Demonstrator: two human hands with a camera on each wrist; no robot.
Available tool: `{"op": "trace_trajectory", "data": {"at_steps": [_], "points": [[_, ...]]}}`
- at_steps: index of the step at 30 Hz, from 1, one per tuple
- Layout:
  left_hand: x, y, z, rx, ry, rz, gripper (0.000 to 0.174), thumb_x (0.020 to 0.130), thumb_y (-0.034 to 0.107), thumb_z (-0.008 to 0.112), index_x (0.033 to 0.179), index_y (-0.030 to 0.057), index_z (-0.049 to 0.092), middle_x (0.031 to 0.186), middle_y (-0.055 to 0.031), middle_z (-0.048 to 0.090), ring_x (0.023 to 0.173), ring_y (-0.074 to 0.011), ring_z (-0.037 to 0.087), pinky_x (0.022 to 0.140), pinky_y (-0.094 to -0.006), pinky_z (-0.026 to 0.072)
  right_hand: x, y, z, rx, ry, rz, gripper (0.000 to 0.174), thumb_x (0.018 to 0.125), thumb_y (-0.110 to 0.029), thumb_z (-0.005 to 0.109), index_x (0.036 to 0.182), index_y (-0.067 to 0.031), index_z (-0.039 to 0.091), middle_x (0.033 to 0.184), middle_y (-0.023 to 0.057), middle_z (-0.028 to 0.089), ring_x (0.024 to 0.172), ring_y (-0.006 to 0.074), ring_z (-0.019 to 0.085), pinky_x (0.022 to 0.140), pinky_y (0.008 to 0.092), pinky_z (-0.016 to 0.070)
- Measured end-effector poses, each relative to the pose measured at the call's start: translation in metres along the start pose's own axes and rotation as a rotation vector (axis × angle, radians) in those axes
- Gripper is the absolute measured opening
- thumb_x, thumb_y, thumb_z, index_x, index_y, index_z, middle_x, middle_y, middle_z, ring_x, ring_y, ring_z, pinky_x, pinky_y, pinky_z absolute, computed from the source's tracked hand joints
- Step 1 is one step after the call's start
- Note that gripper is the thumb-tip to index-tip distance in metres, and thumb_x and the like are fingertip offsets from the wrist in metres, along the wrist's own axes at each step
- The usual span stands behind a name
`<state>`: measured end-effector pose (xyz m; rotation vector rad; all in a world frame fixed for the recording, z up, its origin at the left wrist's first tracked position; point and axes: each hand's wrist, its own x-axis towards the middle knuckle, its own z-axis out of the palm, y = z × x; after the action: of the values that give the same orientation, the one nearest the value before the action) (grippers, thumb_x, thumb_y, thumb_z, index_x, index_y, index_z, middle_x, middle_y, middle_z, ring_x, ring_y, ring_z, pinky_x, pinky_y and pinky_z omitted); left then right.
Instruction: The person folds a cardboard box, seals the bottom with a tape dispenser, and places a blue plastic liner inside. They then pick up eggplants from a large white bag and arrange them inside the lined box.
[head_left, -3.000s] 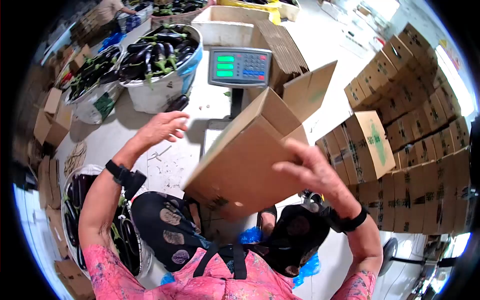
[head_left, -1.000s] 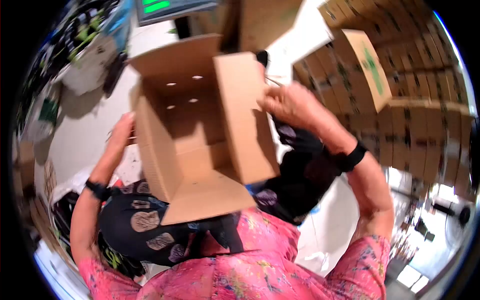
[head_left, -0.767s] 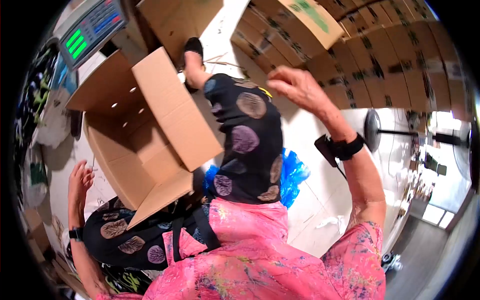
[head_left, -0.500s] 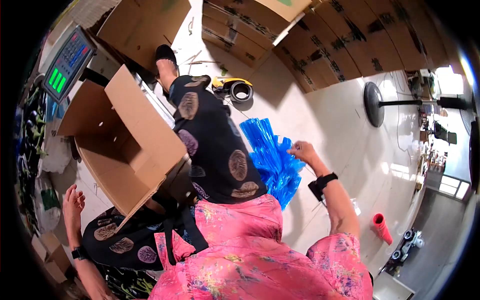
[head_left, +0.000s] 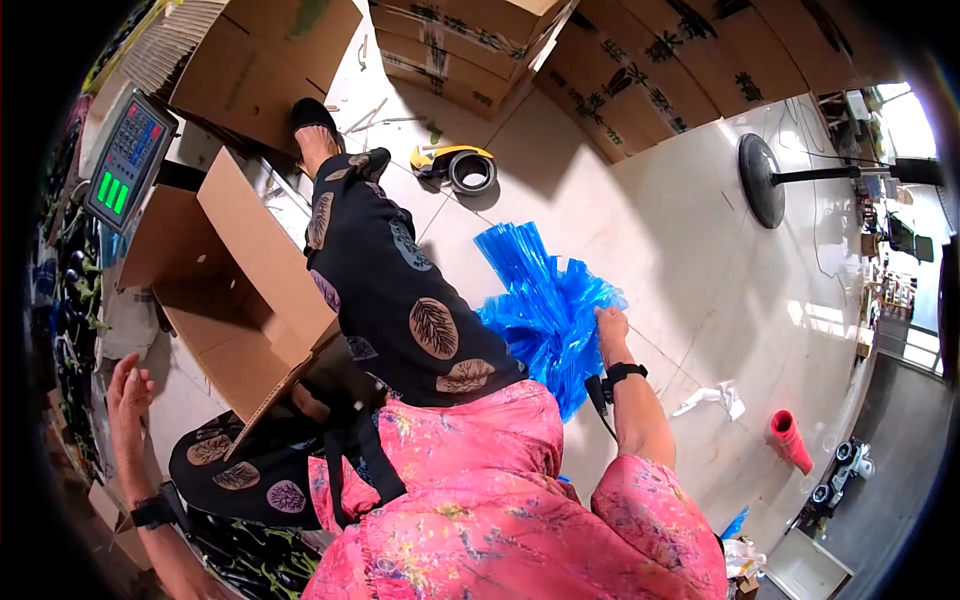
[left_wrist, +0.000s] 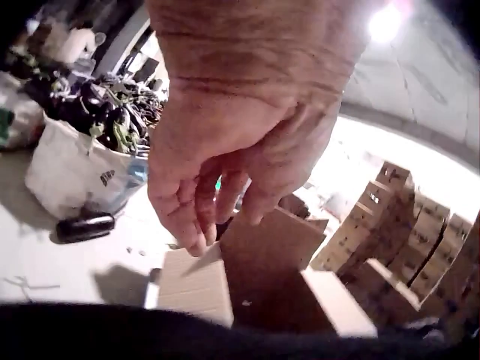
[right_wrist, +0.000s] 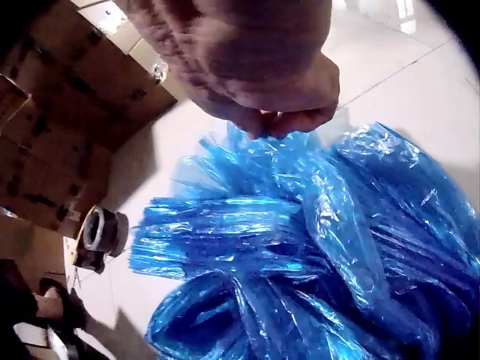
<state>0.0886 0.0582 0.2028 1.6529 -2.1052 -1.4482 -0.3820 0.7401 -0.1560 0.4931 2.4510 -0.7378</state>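
Note:
A pile of thin blue plastic bags [head_left: 545, 310] lies on the floor beside the person's thigh. My right hand [head_left: 612, 335] pinches the pile's near edge; in the right wrist view the curled fingers of the right hand [right_wrist: 262, 75] meet at the blue film [right_wrist: 300, 240]. An open-topped cardboard box [head_left: 265, 265] stands tilted between the person's legs, flaps spread, with nothing visible in the part of its inside that shows. My left hand [head_left: 128, 400] hangs left of the box, fingers loosely bent and holding nothing. In the left wrist view this hand [left_wrist: 240, 157] overlaps the box's flaps [left_wrist: 195, 285].
A tape dispenser [head_left: 455, 168] lies on the floor ahead. Beyond the box stands a scale display [head_left: 128, 160] with green digits. Stacked cartons [head_left: 640, 80] line the back. At right are a round black stand base [head_left: 762, 180] and a red tube [head_left: 790, 440]. Eggplants [left_wrist: 112, 112] fill a white sack.
The view has turned right and down. My right hand has left the box and come down to the blue bags, taking hold of their edge. My left hand has let go of the box.

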Motion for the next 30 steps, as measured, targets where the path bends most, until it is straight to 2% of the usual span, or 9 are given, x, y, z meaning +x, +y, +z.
{"op": "trace_trajectory", "data": {"at_steps": [7,11,15,17,19,20,25,27,30], "points": [[-0.04,0.108,0.077,0.017,0.077,0.41,0.046,0.103,0.032,0.053,0.14,0.0048,0.051,0.106,-0.0012,0.063,0.094,-0.0079,0.059,0.079,-0.0216,0.0458,-0.049,-0.079,-0.06,1.075,-0.433,-0.055,0.006,0.093,-0.014,0.062,0.097,-0.0094,0.06,0.092,0.0021,0.066,0.081,0.008,0.062,0.055,0.0235,0.0492],[-0.09,0.198,0.187,-0.103,-0.39,0.542,0.041,0.093,0.01,0.056,0.133,0.0014,0.054,0.104,-0.0058,0.063,0.099,-0.0154,0.061,0.09,-0.0277,0.0481,-0.138,-0.178,-0.074,1.019,-0.685,-0.203,0.011,0.096,-0.013,0.061,0.106,-0.0089,0.061,0.098,0.0014,0.066,0.084,0.009,0.062,0.07,0.0226,0.051],[-0.101,0.204,0.318,-0.301,-0.855,0.438,0.077,0.084,0.011,0.072,0.149,0.0035,0.031,0.131,-0.0203,0.054,0.121,-0.0246,0.056,0.092,-0.0326,0.0518,-0.229,-0.247,-0.082,1.063,-0.873,-0.398,0.023,0.096,-0.011,0.06,0.119,-0.0079,0.061,0.118,0.0045,0.063,0.096,0.0109,0.062,0.085,0.0273,0.0505],[-0.097,0.187,0.38,-0.138,-0.804,0.597,0.074,0.086,0.014,0.072,0.148,0.0037,0.034,0.127,-0.0151,0.056,0.115,-0.0235,0.058,0.087,-0.0309,0.0537,-0.256,-0.265,-0.086,0.992,-0.926,-0.546,0.027,0.096,-0.011,0.06,0.123,-0.0074,0.061,0.13,0.0064,0.058,0.102,0.0116,0.06,0.089,0.0286,0.049],[-0.094,0.195,0.403,-0.282,-1.11,0.29,0.066,0.089,0.021,0.072,0.144,0.0047,0.04,0.115,-0.0116,0.061,0.09,-0.0172,0.063,0.073,-0.0287,0.055,-0.273,-0.282,-0.092,0.809,-0.921,-0.767,0.029,0.095,-0.01,0.06,0.125,-0.0067,0.06,0.14,0.0082,0.052,0.107,0.0123,0.058,0.093,0.0291,0.047],[-0.099,0.198,0.4,-0.298,-1.025,0.288,0.049,0.093,0.025,0.067,0.136,0.0062,0.052,0.1,-0.0063,0.064,0.071,-0.012,0.061,0.061,-0.0276,0.0526,-0.283,-0.296,-0.105,0.679,-0.942,-0.874,0.029,0.093,-0.008,0.061,0.122,-0.0041,0.06,0.145,0.0089,0.047,0.108,0.0129,0.057,0.092,0.0286,0.0469],[-0.068,0.217,0.319,-0.217,-0.603,0.551,0.03,0.099,0.021,0.058,0.125,0.0065,0.061,0.101,-0.0045,0.065,0.074,-0.0104,0.063,0.056,-0.0231,0.0523,-0.298,-0.305,-0.112,0.587,-0.29,-1.106,0.037,0.084,-0.007,0.072,0.119,-0.0034,0.061,0.127,0.0091,0.057,0.096,0.0123,0.06,0.078,0.0255,0.0492],[-0.057,0.223,0.291,-0.894,-0.337,0.336,0.024,0.097,0.02,0.064,0.117,0.0075,0.061,0.101,-0.0032,0.066,0.071,-0.0101,0.063,0.053,-0.0225,0.0497,-0.293,-0.294,-0.111,0.382,-0.516,-0.931,0.04,0.08,-0.012,0.077,0.117,-0.0039,0.062,0.114,0.0074,0.06,0.083,0.0123,0.06,0.07,0.0257,0.0491],[-0.038,0.231,0.223,-1.061,-0.144,0.479,0.015,0.097,0.016,0.063,0.108,0.0076,0.067,0.092,-0.004,0.072,0.068,-0.0114,0.066,0.052,-0.0236,0.0481,-0.312,-0.29,-0.087,0.017,-0.478,-1.157,0.056,0.072,-0.025,0.087,0.117,-0.002,0.061,0.106,0.0093,0.059,0.073,0.0151,0.058,0.066,0.0281,0.0485]]}}
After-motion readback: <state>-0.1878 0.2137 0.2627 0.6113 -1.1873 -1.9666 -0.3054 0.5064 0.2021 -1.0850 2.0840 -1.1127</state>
